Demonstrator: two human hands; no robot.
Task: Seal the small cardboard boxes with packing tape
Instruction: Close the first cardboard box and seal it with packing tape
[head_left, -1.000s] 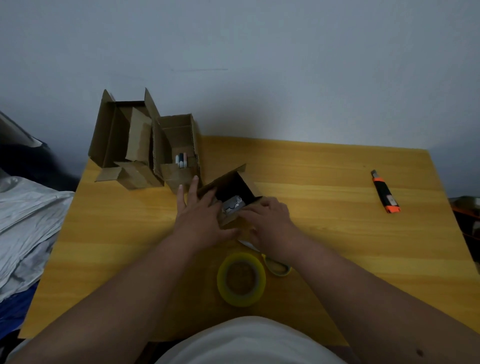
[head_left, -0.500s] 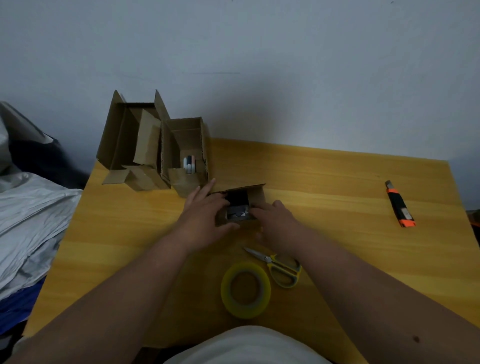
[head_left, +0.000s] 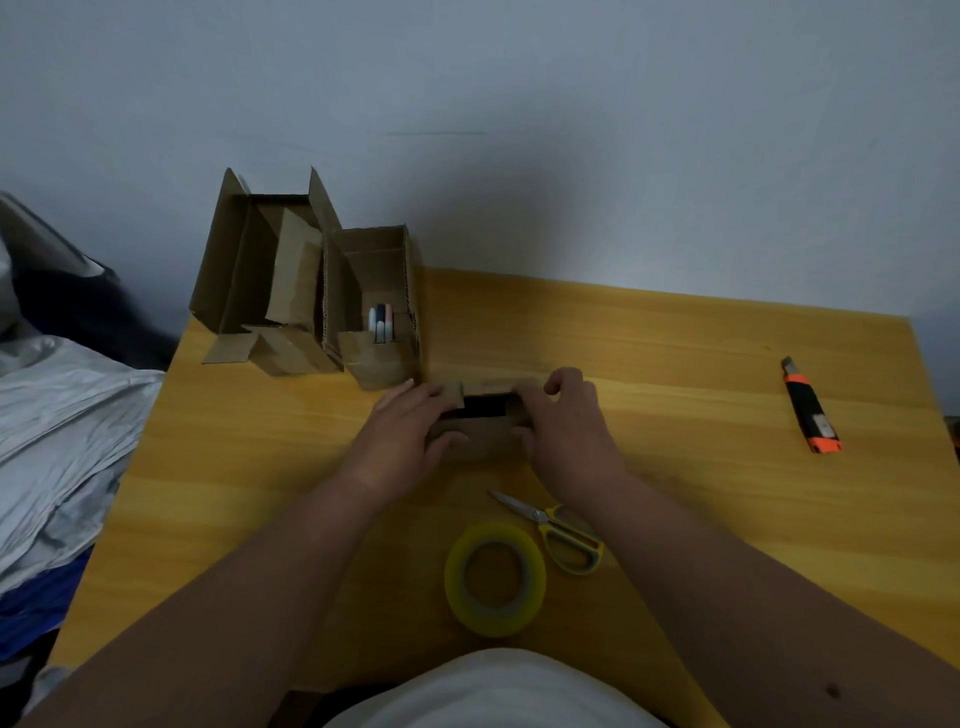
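A small brown cardboard box (head_left: 480, 436) lies on the yellow wooden table (head_left: 675, 374) between my hands, a dark gap showing at its top. My left hand (head_left: 410, 436) grips its left end, fingers over the left flap and thumb on the front. My right hand (head_left: 566, 431) grips the right end with fingers curled over the right flap. A roll of yellowish packing tape (head_left: 493, 577) lies flat near the table's front edge, below the box. Two more open cardboard boxes stand at the back left, the taller one (head_left: 260, 275) and a narrower one (head_left: 376, 296) holding pens.
Yellow-handled scissors (head_left: 556, 530) lie right of the tape roll. An orange and black utility knife (head_left: 808, 410) rests near the right edge. A grey wall rises behind the table. Grey and blue fabric (head_left: 57, 431) lies off the table's left side.
The box's upright back flap has come down and the opening has narrowed to a slit. My right hand has shifted up onto the box's right flap. The scissors have come into full view.
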